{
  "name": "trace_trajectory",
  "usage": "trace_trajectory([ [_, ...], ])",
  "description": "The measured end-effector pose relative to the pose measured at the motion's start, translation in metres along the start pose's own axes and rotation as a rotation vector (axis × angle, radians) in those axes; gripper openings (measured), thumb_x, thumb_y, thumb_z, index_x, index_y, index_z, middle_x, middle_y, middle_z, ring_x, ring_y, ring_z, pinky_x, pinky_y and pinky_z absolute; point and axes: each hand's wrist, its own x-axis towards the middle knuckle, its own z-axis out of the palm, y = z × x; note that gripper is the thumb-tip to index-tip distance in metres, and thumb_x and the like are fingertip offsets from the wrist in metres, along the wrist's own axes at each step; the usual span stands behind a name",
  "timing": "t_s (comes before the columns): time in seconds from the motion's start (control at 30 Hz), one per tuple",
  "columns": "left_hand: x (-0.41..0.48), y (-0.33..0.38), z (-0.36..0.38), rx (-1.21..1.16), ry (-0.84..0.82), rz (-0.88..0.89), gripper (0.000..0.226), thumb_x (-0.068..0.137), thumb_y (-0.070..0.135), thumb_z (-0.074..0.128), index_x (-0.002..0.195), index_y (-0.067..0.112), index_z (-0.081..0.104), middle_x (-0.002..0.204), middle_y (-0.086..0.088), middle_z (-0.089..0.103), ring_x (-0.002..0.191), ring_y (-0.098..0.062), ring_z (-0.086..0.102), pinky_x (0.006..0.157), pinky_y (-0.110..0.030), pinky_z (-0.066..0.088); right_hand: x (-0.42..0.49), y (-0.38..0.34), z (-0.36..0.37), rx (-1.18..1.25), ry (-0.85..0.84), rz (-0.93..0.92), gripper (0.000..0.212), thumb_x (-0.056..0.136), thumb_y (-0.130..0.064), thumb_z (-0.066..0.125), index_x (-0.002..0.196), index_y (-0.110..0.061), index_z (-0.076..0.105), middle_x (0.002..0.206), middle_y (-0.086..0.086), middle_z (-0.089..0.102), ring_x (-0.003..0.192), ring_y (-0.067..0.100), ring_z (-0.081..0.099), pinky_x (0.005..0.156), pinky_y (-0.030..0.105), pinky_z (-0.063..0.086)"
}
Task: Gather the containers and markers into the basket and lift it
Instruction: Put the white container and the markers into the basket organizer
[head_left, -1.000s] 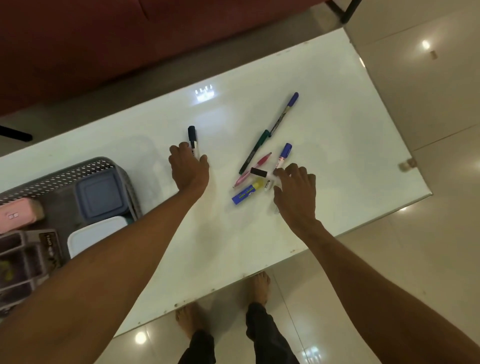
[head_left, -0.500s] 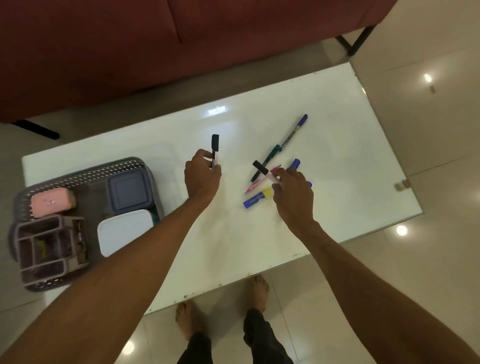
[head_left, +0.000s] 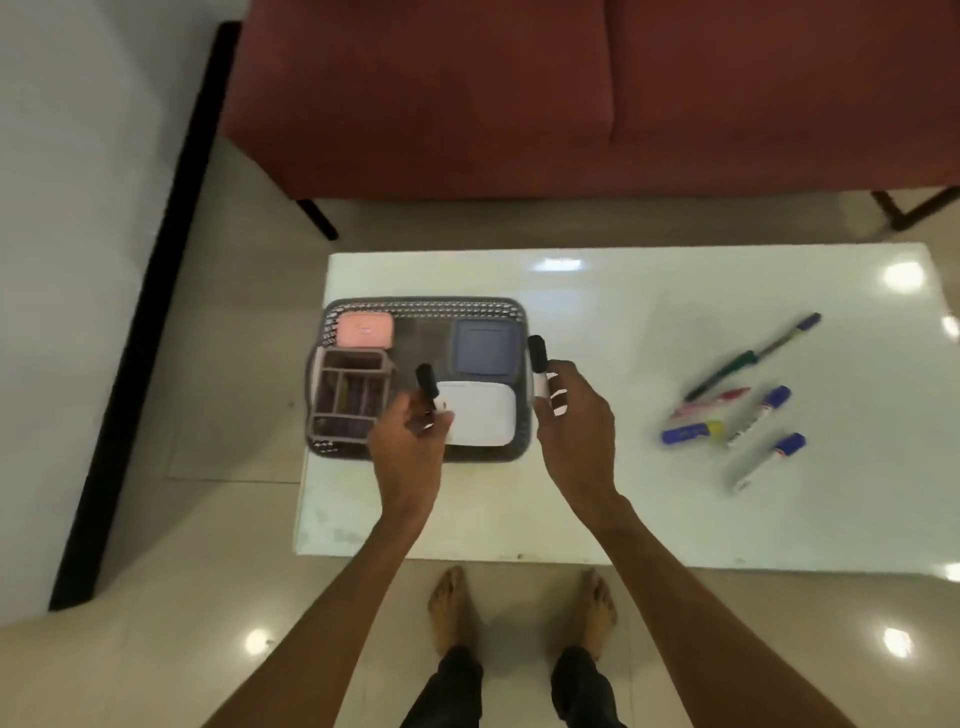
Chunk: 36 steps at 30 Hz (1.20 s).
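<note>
Hidden: the left hand (head_left: 410, 441) covers part of the basket's (head_left: 421, 303) near wall and a corner of the white container (head_left: 480, 418). The lower barrels of both held markers are lost among the fingers.
Hard to read: the whole frame is blurred, so the print on the loose markers and what is in the organiser cannot be told.
Cut off: table (head_left: 649, 291) at the right edge, red sofa (head_left: 519, 93) at the top.
Left hand: curled round a black-capped marker (head_left: 427, 383), cap up, over the basket's near side.
Right hand (head_left: 576, 421): pinches a second black-capped marker (head_left: 537, 358), cap up, at the basket's right wall.
Basket: grey and perforated, on the table's left end.
Basket contents: pink container (head_left: 363, 330) far left, blue container (head_left: 485, 345) far right, white container near right, divided organiser (head_left: 348, 397) near left.
Loose markers: clustered on the table, well apart to the right. They are a green pen (head_left: 727, 366), a blue-tipped pen (head_left: 795, 330), a pink pen (head_left: 711, 402), a blue-and-yellow highlighter (head_left: 691, 431) and two blue-capped markers (head_left: 763, 410) (head_left: 769, 460).
Around: bare feet (head_left: 452, 608) on the tiled floor.
</note>
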Motion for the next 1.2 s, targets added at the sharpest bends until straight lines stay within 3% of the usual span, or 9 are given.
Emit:
trace_trajectory([
  [0.1, 0.007, -0.023, -0.053, -0.034, 0.091, -0.029, 0.026, 0.082, 0.006, 0.077, 0.107, 0.009, 0.071, 0.089, 0.003, 0.077, 0.081, -0.011, 0.074, 0.079, -0.029, 0.06, -0.011, -0.036, 0.047, 0.086, -0.069, -0.057, 0.032, 0.09, -0.015, 0.064, 0.119, -0.028, 0.056, 0.093, -0.007, 0.066, 0.078, 0.016, 0.064, 0.067, 0.04, 0.058],
  [0.23, 0.026, -0.041, -0.104, -0.073, 0.166, -0.022, 0.025, 0.083, 0.0, 0.074, 0.107, 0.005, 0.069, 0.09, 0.005, 0.075, 0.084, -0.005, 0.073, 0.083, -0.026, 0.059, -0.025, -0.076, 0.099, 0.175, -0.169, -0.124, 0.021, 0.091, -0.013, 0.068, 0.108, -0.017, 0.058, 0.088, -0.006, 0.068, 0.077, 0.008, 0.066, 0.067, 0.032, 0.058],
  [0.4, 0.047, -0.061, -0.138, -0.121, 0.19, -0.013, 0.022, 0.083, -0.003, 0.074, 0.102, 0.006, 0.068, 0.091, 0.0, 0.075, 0.087, -0.01, 0.074, 0.086, -0.028, 0.059, -0.036, -0.098, 0.153, 0.245, -0.271, -0.112, 0.035, 0.088, -0.009, 0.07, 0.12, -0.016, 0.058, 0.101, -0.005, 0.075, 0.088, 0.005, 0.072, 0.082, 0.035, 0.06],
  [0.47, 0.053, -0.071, -0.142, -0.124, 0.173, -0.019, 0.021, 0.082, -0.003, 0.074, 0.099, 0.007, 0.067, 0.092, -0.002, 0.076, 0.088, -0.014, 0.074, 0.088, -0.033, 0.059, -0.041, -0.1, 0.169, 0.243, -0.286, -0.086, 0.038, 0.09, -0.012, 0.07, 0.126, -0.016, 0.057, 0.108, -0.004, 0.075, 0.093, 0.007, 0.072, 0.086, 0.036, 0.06],
  [0.57, 0.058, -0.083, -0.141, -0.137, 0.145, -0.007, 0.022, 0.082, -0.004, 0.074, 0.097, 0.01, 0.067, 0.093, -0.004, 0.075, 0.091, -0.017, 0.074, 0.089, -0.039, 0.059, -0.044, -0.095, 0.183, 0.178, -0.273, -0.066, 0.028, 0.091, -0.018, 0.07, 0.117, -0.014, 0.06, 0.105, -0.002, 0.074, 0.093, 0.01, 0.072, 0.087, 0.035, 0.06],
  [0.73, 0.065, -0.097, -0.135, -0.045, 0.135, 0.01, 0.02, 0.085, 0.001, 0.074, 0.098, 0.014, 0.066, 0.091, 0.003, 0.073, 0.089, -0.012, 0.072, 0.086, -0.034, 0.06, -0.045, -0.086, 0.197, -0.046, -0.243, -0.042, 0.024, 0.09, -0.019, 0.071, 0.112, -0.016, 0.062, 0.105, 0.0, 0.072, 0.098, 0.016, 0.066, 0.087, 0.025, 0.049],
  [0.87, 0.069, -0.105, -0.129, 0.093, 0.124, 0.019, 0.02, 0.087, 0.007, 0.074, 0.105, 0.013, 0.068, 0.096, 0.001, 0.073, 0.091, -0.011, 0.071, 0.088, -0.033, 0.06, -0.045, -0.08, 0.203, -0.077, -0.245, -0.032, 0.019, 0.089, -0.015, 0.072, 0.106, -0.017, 0.063, 0.101, 0.002, 0.071, 0.095, 0.017, 0.065, 0.087, 0.03, 0.056],
  [1.2, 0.076, -0.106, -0.124, 0.226, 0.097, 0.018, 0.022, 0.085, 0.007, 0.075, 0.106, 0.01, 0.069, 0.101, -0.004, 0.074, 0.093, -0.014, 0.07, 0.089, -0.023, 0.055, -0.043, -0.076, 0.203, -0.115, -0.26, -0.043, 0.019, 0.09, -0.013, 0.071, 0.108, -0.013, 0.064, 0.103, 0.004, 0.071, 0.095, 0.017, 0.065, 0.086, 0.021, 0.046],
])
